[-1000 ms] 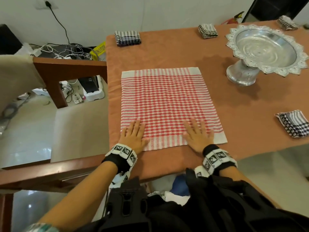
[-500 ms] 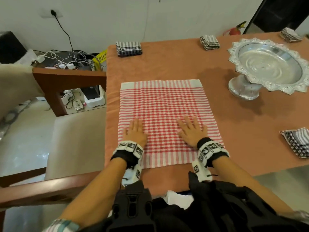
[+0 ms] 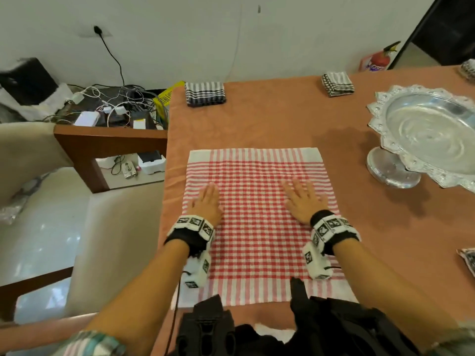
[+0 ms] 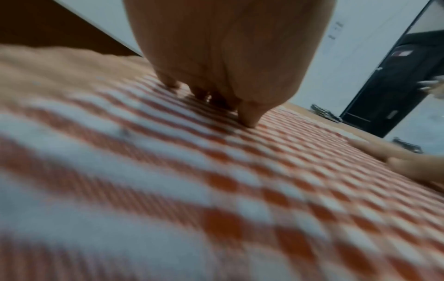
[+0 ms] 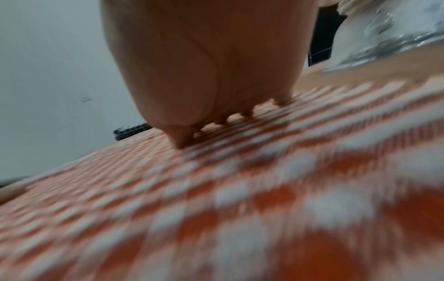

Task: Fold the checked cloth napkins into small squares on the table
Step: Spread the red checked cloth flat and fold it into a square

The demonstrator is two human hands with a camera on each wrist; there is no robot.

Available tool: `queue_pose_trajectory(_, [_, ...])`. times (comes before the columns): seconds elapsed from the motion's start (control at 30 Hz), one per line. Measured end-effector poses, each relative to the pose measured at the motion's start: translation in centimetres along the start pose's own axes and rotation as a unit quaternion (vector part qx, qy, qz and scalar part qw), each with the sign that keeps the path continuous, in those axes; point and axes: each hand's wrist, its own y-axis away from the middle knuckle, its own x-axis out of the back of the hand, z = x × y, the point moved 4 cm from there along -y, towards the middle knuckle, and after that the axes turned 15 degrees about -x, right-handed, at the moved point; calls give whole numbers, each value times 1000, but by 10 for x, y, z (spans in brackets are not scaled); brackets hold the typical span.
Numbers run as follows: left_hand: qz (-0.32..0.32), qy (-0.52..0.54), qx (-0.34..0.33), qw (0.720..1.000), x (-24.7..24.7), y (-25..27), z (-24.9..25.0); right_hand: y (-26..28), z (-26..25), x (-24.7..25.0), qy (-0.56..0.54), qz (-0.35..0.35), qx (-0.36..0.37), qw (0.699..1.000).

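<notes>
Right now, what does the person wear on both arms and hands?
Both hands are bare, without gloves. The left wrist carries a black band with white blocks printed with black square markers; a white marker box hangs below it, and a thin black cable runs down from it. The right wrist has the same band and box. A checked sleeve covers the left upper arm.
</notes>
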Motion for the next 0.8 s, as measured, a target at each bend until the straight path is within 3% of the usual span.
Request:
queue_pose_trajectory(0.07, [7, 4, 56, 998, 17, -4, -23, -15, 13, 18, -32, 0, -69, 997])
queue_pose_trajectory(0.1, [12, 4, 51, 999, 22, -11, -21, -19, 6, 25, -39, 16, -79, 996])
queue_pose_trajectory(0.17, [8, -15, -24, 1000, 27, -34, 12, -19, -34, 29, -37, 48, -39, 997])
queue_pose_trajectory(0.23, [-30, -24, -91, 995, 20, -52, 47, -13, -74, 18, -35, 32, 28, 998])
queue_pose_trajectory(0.3, [-44, -22, -98, 994, 17, -66, 46, -21, -78, 10, -29, 16, 45, 998])
queue_pose_trajectory(0.43, [-2, -14, 12, 1000, 52, -76, -28, -65, -14, 35, -44, 8, -54, 998])
queue_pose_trajectory(0.5, [18, -32, 41, 998, 69, -83, -40, -79, -4, 53, -45, 11, -100, 994])
queue_pose_trajectory(0.6, [25, -54, -80, 995, 65, -103, 18, -79, -61, 65, -13, 47, -22, 999])
queue_pose_trajectory(0.67, [0, -39, -127, 991, 47, -110, 48, -72, -98, 55, -4, 22, 41, 999])
queue_pose_trajectory(0.73, [-1, -40, -112, 993, 44, -114, 32, -77, -93, 48, -4, 3, 46, 999])
queue_pose_trajectory(0.8, [21, -23, -59, 998, 55, -111, -15, -88, -57, 51, -13, 7, 8, 1000])
